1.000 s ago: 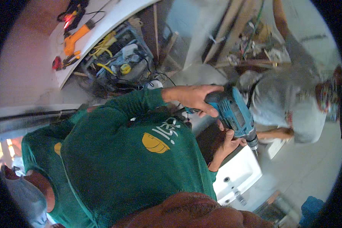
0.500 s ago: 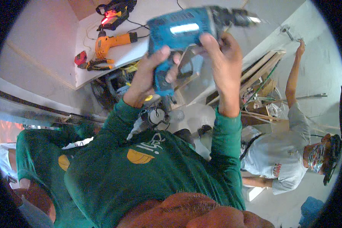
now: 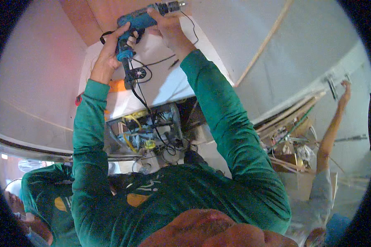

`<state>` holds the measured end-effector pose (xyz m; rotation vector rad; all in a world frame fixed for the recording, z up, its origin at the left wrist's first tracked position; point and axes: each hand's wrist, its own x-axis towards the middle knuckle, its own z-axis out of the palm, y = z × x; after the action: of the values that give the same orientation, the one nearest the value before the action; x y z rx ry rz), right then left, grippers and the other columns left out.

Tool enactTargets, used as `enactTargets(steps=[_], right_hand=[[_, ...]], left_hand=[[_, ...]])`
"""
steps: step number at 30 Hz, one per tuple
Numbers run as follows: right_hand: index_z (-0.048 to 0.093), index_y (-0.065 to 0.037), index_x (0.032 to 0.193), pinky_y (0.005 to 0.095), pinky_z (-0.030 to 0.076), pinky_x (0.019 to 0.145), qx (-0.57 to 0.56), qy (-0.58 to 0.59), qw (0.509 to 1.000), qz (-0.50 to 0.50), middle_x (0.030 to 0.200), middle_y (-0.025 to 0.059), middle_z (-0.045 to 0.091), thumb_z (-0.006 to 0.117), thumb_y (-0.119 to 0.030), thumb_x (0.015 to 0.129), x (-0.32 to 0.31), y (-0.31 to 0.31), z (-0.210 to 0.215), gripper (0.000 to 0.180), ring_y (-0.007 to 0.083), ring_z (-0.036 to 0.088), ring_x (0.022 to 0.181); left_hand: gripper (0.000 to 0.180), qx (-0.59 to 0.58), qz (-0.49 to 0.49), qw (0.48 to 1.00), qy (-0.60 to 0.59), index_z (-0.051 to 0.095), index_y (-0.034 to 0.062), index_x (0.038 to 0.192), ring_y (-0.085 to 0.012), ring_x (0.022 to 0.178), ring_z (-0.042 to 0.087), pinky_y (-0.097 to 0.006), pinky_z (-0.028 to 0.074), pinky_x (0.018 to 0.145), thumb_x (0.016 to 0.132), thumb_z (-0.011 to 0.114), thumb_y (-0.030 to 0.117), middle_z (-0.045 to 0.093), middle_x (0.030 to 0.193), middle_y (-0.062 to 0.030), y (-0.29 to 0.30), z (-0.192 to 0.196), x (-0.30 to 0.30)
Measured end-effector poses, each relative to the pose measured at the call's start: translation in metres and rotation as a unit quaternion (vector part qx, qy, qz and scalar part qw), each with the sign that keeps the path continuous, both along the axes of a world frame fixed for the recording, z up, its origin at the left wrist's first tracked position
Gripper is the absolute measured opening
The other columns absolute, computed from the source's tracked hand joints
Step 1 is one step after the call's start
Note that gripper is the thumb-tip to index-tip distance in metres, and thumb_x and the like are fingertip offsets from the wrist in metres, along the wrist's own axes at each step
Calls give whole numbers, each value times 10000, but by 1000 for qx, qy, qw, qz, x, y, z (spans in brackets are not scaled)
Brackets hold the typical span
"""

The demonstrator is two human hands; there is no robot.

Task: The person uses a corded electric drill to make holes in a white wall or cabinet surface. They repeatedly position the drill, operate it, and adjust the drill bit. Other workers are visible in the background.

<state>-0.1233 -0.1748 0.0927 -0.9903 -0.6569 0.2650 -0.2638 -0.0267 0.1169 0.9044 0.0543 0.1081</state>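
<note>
OK, L fingers [image 3: 123, 30], R fingers [image 3: 155, 15] round blu drill [image 3: 138, 19]; blk cord [image 3: 139, 98] in front of wht board [image 3: 181, 79], tool crate [image 3: 178, 123].

Left fingers [image 3: 132, 39] and right fingers [image 3: 156, 16] hold a blue drill [image 3: 140, 19].

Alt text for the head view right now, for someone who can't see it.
A blue corded drill is held over a white board, its chuck pointing right, with the left hand on its handle and the right hand near its front. Lower in view is a crate of jumbled gear; at right, a co-worker's arm is raised.
</note>
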Motion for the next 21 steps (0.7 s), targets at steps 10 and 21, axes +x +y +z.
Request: enactTargets(steps=[10,21], right_hand=[[691,51,1077,314,627,600,-106,98,988,49,943,147,738,814,-476,863,143,42,-99,582,218,735,737],[587,-10,1302,390,658,857,-66,126,986,82,1151,144,709,792,-327,919,209,47,-145,538,292,735,968]], left_hand=[[336,-55,32,996,70,536,-36,1176,-164,611,628,-258,589,547,994,674,211,635,853,-127,50,-100,144],[246,40,55,994,81,592,23,1145,-167,698,674,-296,599,630,1022,636,231,691,913,-110,59,-148,219]])
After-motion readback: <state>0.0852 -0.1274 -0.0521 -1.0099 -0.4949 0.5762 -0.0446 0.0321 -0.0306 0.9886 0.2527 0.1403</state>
